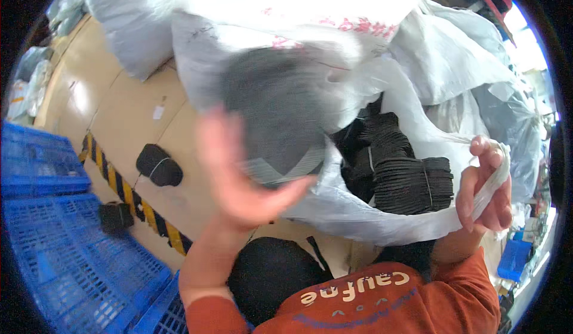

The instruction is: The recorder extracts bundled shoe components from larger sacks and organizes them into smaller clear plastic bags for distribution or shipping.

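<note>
The wide fisheye view is taken from the wearer's head and directed downward. The left hand (239,197) and right hand (498,206) are covered at close range; the wearer's red shirt (436,301) is framed at 5 o'clock, blue crates (65,244) at 8 o'clock.

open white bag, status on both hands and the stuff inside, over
Left hand gripping dark bundle, motion-blurred. Right hand holding open white bag by its rim. Black folded bundles inside. Dark bundle partly blocks view of white sack behind.
</note>
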`<control>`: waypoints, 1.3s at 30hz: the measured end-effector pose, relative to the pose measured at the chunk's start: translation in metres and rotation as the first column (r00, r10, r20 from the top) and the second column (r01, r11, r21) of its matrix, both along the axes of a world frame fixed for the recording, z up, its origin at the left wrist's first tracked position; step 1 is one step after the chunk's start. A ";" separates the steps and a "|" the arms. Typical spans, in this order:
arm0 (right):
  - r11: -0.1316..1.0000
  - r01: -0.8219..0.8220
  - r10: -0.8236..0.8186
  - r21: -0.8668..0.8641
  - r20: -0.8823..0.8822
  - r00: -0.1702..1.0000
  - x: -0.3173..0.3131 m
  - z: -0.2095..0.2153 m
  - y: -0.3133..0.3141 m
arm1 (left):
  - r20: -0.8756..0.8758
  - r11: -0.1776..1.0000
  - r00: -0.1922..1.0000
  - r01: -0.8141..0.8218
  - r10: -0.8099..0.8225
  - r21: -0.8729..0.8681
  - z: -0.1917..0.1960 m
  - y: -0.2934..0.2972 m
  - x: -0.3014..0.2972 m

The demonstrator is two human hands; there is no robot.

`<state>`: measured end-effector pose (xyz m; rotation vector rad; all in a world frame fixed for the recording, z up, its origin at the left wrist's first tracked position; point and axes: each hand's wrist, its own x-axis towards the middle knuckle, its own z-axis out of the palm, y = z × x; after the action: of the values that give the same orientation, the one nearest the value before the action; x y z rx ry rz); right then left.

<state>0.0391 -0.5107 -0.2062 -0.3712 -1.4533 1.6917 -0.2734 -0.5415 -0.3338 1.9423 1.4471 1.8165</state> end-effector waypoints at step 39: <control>0.971 0.072 -0.107 0.229 0.144 0.984 0.038 -0.014 0.015 | -0.080 0.620 0.816 0.368 -0.573 -0.693 -0.018 0.041 0.069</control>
<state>0.0773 -0.4953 -0.2201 -0.4451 -1.6960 1.4356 -0.2042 -0.5005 -0.3516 1.9695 1.2107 0.6617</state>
